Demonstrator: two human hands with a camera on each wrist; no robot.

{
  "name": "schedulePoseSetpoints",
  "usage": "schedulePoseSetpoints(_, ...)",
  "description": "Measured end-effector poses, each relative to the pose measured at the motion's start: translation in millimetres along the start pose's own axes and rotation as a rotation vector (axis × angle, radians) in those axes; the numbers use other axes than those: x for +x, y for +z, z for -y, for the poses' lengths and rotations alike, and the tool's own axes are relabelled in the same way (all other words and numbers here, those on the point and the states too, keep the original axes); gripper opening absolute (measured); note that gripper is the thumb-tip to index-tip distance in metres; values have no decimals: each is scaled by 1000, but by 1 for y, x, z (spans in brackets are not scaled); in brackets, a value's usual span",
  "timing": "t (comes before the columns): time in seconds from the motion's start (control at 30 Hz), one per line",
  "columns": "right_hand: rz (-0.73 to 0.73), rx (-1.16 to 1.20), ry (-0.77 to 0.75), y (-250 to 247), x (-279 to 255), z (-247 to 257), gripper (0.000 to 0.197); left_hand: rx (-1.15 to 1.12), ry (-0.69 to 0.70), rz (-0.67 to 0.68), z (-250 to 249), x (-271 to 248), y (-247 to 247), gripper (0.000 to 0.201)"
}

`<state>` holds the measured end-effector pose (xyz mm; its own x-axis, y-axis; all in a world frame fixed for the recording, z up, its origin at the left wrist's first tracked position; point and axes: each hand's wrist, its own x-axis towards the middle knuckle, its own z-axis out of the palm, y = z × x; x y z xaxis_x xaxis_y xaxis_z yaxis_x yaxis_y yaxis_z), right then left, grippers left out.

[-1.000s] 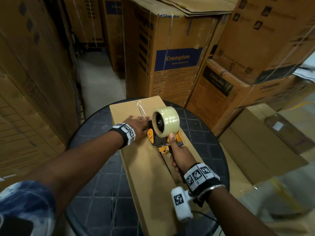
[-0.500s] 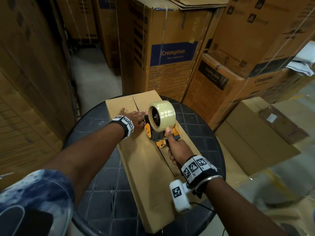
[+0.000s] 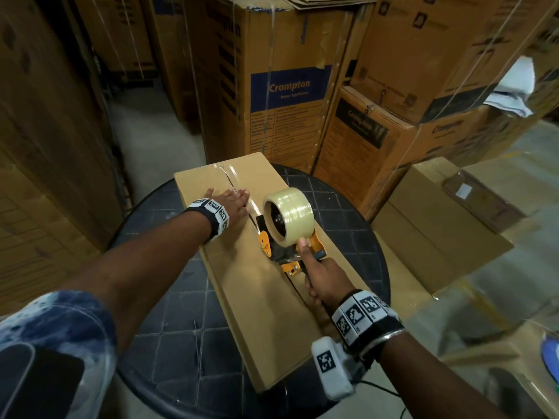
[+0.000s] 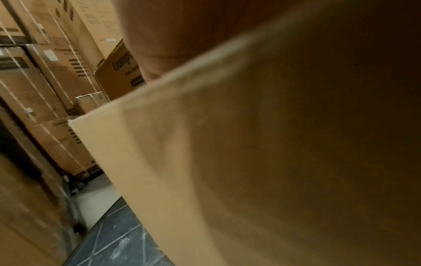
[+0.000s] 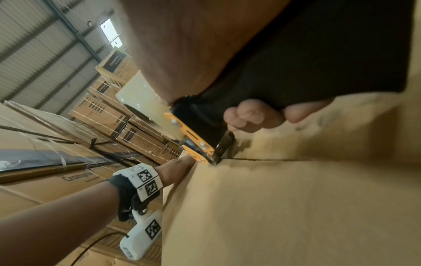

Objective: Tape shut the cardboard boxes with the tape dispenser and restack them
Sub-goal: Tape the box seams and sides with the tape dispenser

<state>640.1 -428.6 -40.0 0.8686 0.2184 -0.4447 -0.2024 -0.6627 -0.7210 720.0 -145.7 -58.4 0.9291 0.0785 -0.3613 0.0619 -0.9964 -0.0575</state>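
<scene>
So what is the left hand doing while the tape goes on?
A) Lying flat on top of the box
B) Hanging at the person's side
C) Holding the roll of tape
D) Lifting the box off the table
A: the left hand lies flat with straight fingers on the cardboard box, while the right hand grips the tape dispenser.

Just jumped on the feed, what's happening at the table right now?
A person is taping a long cardboard box lying on a round dark table. The right hand grips the tape dispenser, set on the box's centre seam about midway. The left hand presses flat on the far part, where clear tape already covers the seam. The near stretch is untaped.
</scene>
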Motion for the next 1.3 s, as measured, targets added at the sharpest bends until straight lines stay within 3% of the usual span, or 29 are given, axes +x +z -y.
schedulePoseSetpoints(0.13, 6, 33, 15, -5, -6, 5, 95, -18, 87, -5, -12, -10, 6, 62)
schedulePoseSetpoints(0.23, 4, 23, 18, -4, -9, 6, 91, -79, 108, 13, -30, -24, 13, 58)
schedulePoseSetpoints(0.47, -2, 19, 53, -3, -13, 11, 89, -3, 79, 60, -46, -40, 13, 55)
schedulePoseSetpoints(0.7, -20, 4, 28, 2, -16, 7, 106, 112, 56, 127, -46, -41, 7, 53)
schedulePoseSetpoints(0.77, -16, 13, 28, 0, -19, 3, 102, 137, 58, 120, -45, -42, 6, 54)
schedulePoseSetpoints(0.83, -23, 8, 22, -3, -26, -5, 98, 101, 54, 121, -43, -43, 5, 55)
schedulePoseSetpoints(1.1, -76, 19, 57, -5, -51, -40, 119, -1, 45, 108, -48, -53, 3, 54)
schedulePoseSetpoints(1.3, -40, 46, 76, -11, -53, -39, 100, -270, 50, 58, -61, -68, -13, 59)
